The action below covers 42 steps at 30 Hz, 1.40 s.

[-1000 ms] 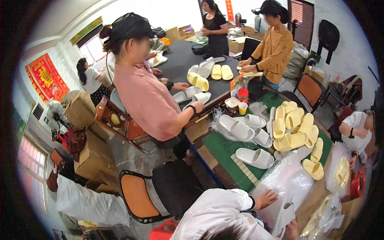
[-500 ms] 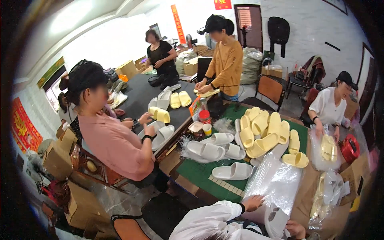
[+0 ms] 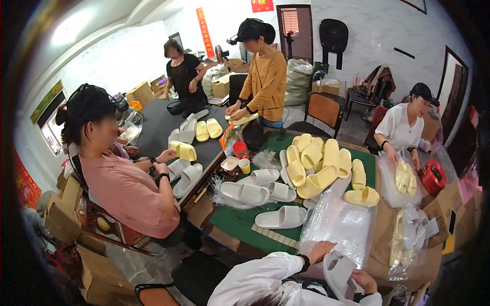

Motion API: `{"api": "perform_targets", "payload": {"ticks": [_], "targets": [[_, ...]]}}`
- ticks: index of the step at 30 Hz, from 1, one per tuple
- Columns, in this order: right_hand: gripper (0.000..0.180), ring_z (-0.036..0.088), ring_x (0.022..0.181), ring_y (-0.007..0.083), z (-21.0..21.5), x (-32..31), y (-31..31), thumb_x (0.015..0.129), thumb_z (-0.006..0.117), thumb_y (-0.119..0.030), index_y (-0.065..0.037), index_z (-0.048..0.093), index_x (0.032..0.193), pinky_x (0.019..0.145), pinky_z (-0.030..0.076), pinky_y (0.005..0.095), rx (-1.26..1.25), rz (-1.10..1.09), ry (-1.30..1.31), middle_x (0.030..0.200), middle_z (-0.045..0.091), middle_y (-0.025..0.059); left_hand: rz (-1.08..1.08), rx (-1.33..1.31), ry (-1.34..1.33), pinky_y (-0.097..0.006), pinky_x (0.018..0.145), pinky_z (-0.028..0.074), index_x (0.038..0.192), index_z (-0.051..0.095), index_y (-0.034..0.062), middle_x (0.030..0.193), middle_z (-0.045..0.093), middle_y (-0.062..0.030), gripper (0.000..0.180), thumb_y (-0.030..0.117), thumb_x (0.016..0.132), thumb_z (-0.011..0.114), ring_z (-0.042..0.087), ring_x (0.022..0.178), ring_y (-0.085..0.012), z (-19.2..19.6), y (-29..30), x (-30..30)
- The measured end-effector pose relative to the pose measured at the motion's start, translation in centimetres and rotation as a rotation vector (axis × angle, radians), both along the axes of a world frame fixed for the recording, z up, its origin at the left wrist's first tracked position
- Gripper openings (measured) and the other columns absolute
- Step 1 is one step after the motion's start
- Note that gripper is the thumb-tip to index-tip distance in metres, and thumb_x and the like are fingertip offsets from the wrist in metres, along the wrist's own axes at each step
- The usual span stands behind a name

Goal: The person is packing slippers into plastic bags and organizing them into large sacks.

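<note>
In my right hand (image 3: 364, 281), near the bottom edge, is a grey slide slipper (image 3: 339, 272), tipped up on end, my fingers closed at its right side. My left hand (image 3: 320, 251) is just beside the slipper's upper left edge. Its fingers reach out over the near end of clear plastic bags (image 3: 334, 227), with no object visible in it. Ahead on the green mat (image 3: 232, 220) lies a single grey slipper (image 3: 280, 217), with more grey slippers (image 3: 245, 194) behind. A heap of yellow slippers (image 3: 319, 166) is just beyond the bags.
Across to the right, a person in white (image 3: 406, 127) handles bagged yellow slippers (image 3: 405, 178) beside a red round object (image 3: 433, 176). Bagged slippers (image 3: 408, 234) lie nearer. People in pink (image 3: 127, 183), orange (image 3: 265, 81) and black (image 3: 186, 76) stand or sit around the dark table (image 3: 155, 120).
The whole view has swung, shifting the scene left. My left hand has come closer to the grey slipper, which has turned in my right hand. The person in pink has lowered a raised hand.
</note>
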State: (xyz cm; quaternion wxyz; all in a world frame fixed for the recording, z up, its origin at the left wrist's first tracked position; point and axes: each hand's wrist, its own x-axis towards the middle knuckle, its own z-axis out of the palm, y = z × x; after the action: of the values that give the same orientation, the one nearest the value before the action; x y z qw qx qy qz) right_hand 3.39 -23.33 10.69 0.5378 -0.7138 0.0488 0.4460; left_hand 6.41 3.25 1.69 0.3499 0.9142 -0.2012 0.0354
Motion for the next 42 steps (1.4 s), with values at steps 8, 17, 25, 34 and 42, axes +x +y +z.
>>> {"api": "perform_targets", "payload": {"ticks": [8, 17, 25, 34, 42], "targets": [[0.009, 0.048, 0.057, 0.0074, -4.7, -0.2, -0.1, 0.072, 0.057, -0.004, 0.001, 0.063, 0.072, 0.054, 0.038, 0.023, -0.097, -0.168, -0.301, 0.063, 0.054, -0.0033, 0.135, -0.036, -0.165, -0.036, 0.09, 0.037, 0.123, 0.04, 0.0018, 0.115, 0.051, -0.0152, 0.047, 0.013, 0.078, 0.048, 0.048, 0.105, -0.0275, 1.2, -0.3, -0.6], [0.01, 0.045, 0.054, 0.0348, -7.1, 0.0, 2.8, 0.062, 0.058, -0.007, 0.001, 0.053, 0.058, 0.061, 0.039, 0.0408, -0.533, -0.317, -1.109, 0.052, 0.046, 0.0194, 0.109, 0.1, -0.245, -0.041, 0.095, 0.033, 0.124, 0.041, 0.0051, 0.128, 0.041, -0.0134, 0.044, 0.013, 0.081, 0.044, 0.04, 0.115, -0.031, 1.8, -1.9, -1.0], [0.02, 0.045, 0.079, 0.0371, -5.7, -0.8, 6.6, 0.065, 0.061, -0.01, -0.002, 0.053, 0.083, 0.072, 0.035, 0.0454, -0.587, -0.052, -1.138, 0.076, 0.048, 0.0183, -0.03, 0.183, -0.321, -0.061, 0.098, 0.014, 0.127, 0.041, 0.0169, 0.136, 0.031, -0.0057, 0.046, 0.016, 0.081, 0.044, 0.02, 0.129, -0.0313, 3.6, -2.1, -0.9], [0.038, 0.037, 0.111, 0.0387, -13.6, 2.4, 4.2, 0.073, 0.06, -0.025, -0.001, 0.052, 0.102, 0.094, 0.028, 0.049, -0.615, -0.289, -1.275, 0.109, 0.047, 0.0189, -0.332, 0.182, -0.226, -0.058, 0.1, 0.015, 0.13, 0.035, 0.0174, 0.141, 0.022, -0.0048, 0.053, 0.015, 0.079, 0.049, 0.014, 0.131, -0.0328, 5.0, -3.5, -3.7], [0.038, 0.038, 0.109, 0.0396, -7.4, 5.3, 7.7, 0.074, 0.057, -0.027, -0.001, 0.053, 0.101, 0.094, 0.026, 0.0515, -1.258, 0.077, -1.732, 0.109, 0.048, 0.0189, -0.662, -0.071, -0.269, -0.039, 0.103, 0.023, 0.131, 0.035, 0.0133, 0.135, 0.033, -0.0121, 0.051, 0.015, 0.082, 0.047, 0.031, 0.123, -0.0321, 3.0, -2.7, -4.0]]}}
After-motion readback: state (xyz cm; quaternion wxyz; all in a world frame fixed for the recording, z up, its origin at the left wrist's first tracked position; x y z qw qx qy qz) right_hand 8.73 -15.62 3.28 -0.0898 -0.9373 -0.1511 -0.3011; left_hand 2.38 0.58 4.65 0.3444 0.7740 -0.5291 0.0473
